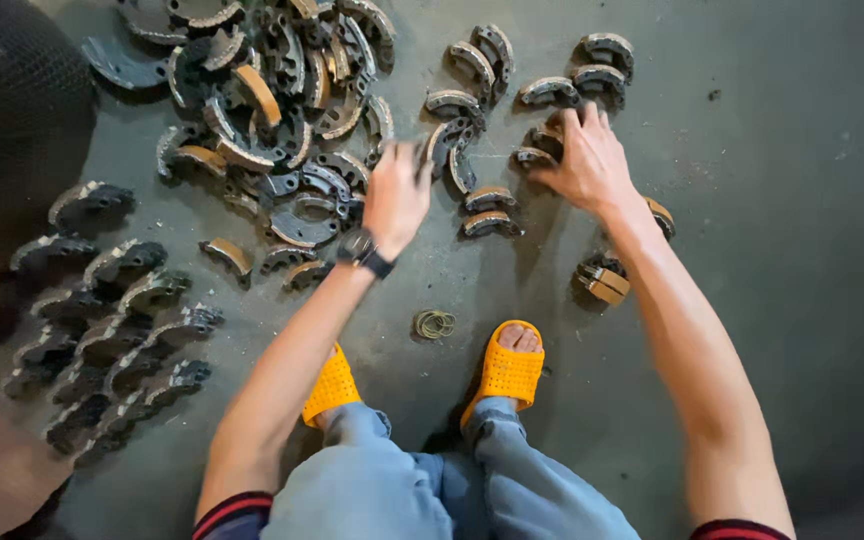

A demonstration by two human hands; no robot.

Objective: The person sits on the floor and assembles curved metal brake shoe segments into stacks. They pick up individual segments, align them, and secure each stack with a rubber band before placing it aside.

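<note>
Hands both over curved grey metal brake shoes on the concrete floor (802, 250). Left hand (395, 197) is blurred above the loose heap (272, 110); can't tell its grip. Right hand (587, 160) has fingers spread, pressing on a paired shoe (542, 140). Risk: heap looks unstable, so a careless reach could topple shoes into the sorted pairs (482, 210).
</note>
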